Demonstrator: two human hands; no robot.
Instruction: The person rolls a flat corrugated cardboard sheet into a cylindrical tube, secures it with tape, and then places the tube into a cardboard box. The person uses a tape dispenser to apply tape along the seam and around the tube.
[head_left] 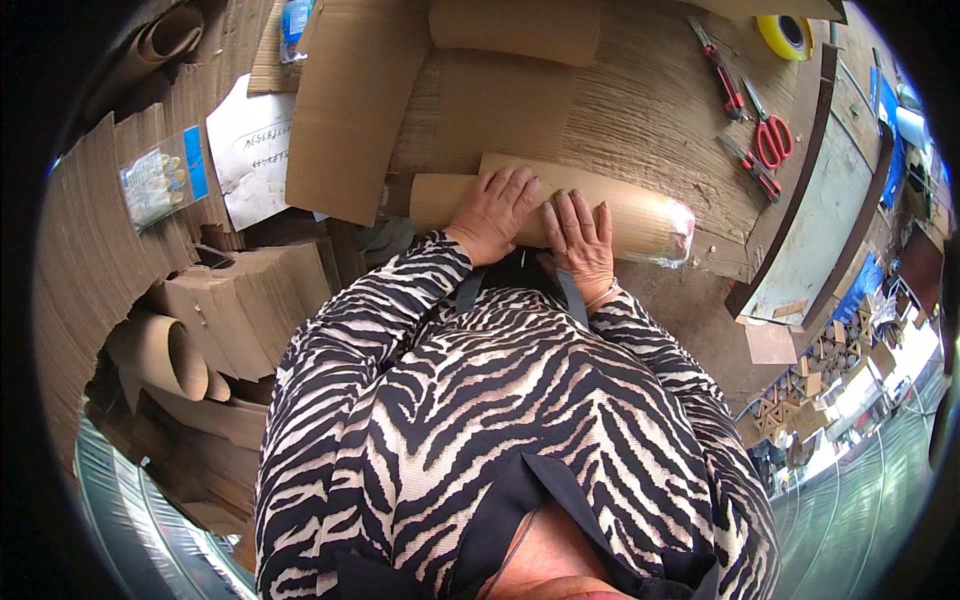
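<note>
Across the near edge of the wooden table lies a rolled sheet of corrugated cardboard [635,208]. Its right end shows something pinkish in shiny clear plastic, too unclear to name. My left hand [497,208] rests on top of the roll toward its left, fingers stretched over the curve. Beside it, my right hand [580,236] lies on the roll with its fingers apart and thumb raised. Both palms bear on the near side, and neither hand is wrapped round it. Beyond the roll is another cardboard sheet [505,105] with its far part curled over.
Right of the roll lie red-handled scissors [772,138], a utility knife [750,168], another utility knife [718,68] and yellow tape [785,37]. At left are a flat cardboard piece [350,110], white paper [250,155], a clear bag [162,178] and stacked cardboard [235,310].
</note>
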